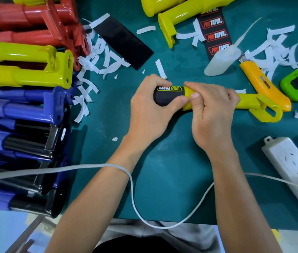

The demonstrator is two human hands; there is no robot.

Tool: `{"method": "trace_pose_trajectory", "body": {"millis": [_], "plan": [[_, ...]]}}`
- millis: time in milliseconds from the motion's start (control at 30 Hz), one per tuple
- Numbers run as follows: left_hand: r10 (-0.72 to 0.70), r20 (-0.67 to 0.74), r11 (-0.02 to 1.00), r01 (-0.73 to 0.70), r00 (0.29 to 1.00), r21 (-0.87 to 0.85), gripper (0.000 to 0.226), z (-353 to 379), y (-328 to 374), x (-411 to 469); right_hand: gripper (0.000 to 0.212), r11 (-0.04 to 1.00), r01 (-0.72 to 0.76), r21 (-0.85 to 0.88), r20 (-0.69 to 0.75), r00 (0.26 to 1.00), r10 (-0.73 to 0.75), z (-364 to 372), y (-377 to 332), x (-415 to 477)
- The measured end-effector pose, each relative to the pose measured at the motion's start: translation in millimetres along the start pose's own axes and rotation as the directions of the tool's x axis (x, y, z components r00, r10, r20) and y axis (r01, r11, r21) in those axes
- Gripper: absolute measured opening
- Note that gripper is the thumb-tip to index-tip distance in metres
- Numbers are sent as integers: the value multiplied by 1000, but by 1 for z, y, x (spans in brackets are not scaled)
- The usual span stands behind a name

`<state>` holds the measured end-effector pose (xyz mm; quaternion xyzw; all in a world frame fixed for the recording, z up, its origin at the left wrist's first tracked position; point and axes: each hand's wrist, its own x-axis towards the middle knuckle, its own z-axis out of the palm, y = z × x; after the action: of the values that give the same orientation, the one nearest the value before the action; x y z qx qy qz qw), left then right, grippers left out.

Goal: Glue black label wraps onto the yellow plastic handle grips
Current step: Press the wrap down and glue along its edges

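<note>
both hands are closed round one yellow handle grip [250,102], which lies crosswise in the middle of the green table mat [162,161], its flanged, slotted end pointing to the person's right. the left hand [152,106] wraps its fingers over the top of the rounded end, where the black label wrap [164,96] already sits round the plastic with its printed logo facing up. the left thumb comes up from below. this looks like a clamping hold, meant to press the wrap down while the glue takes.

the right hand [212,110] curls over the bare yellow shaft right beside the wrap's edge, thumb tip against the left thumb at that edge. it likely steadies the grip against turning and smooths the border. whether the grip rests on the mat or hangs just above it, i cannot tell.

just beyond the right hand lie a yellow utility knife [265,88] and a pale glue bottle [221,59] with a long nozzle, both within easy reach. farther back a strip of spare printed labels [215,33] lies by more yellow grips [181,8]. peeled white backing strips [97,57] litter the mat, and stacked yellow, red and blue grips [26,70] fill the left side.
</note>
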<state>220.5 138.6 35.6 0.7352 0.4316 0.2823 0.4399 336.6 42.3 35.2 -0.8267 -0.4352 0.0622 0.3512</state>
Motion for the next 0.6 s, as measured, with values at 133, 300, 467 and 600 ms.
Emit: {"method": "trace_pose_trajectory", "body": {"millis": [133,300,467,600], "plan": [[65,136,995,-54,989,-86,12,-19,-10,6,32,1000,7,20,-12,1000,-7,0,1,0],[60,48,997,-58,997,-43,17,-11,-6,1,32,1000,3,-7,-30,1000,-3,3,-1,-1],[2,12,1000,-2,1000,19,27,-2,0,-1,33,1000,16,-10,-40,999,-17,2,-1,-1],[108,128,992,-99,986,-74,17,-22,-15,3,32,1000,3,7,-35,999,-3,3,-3,-3]]}}
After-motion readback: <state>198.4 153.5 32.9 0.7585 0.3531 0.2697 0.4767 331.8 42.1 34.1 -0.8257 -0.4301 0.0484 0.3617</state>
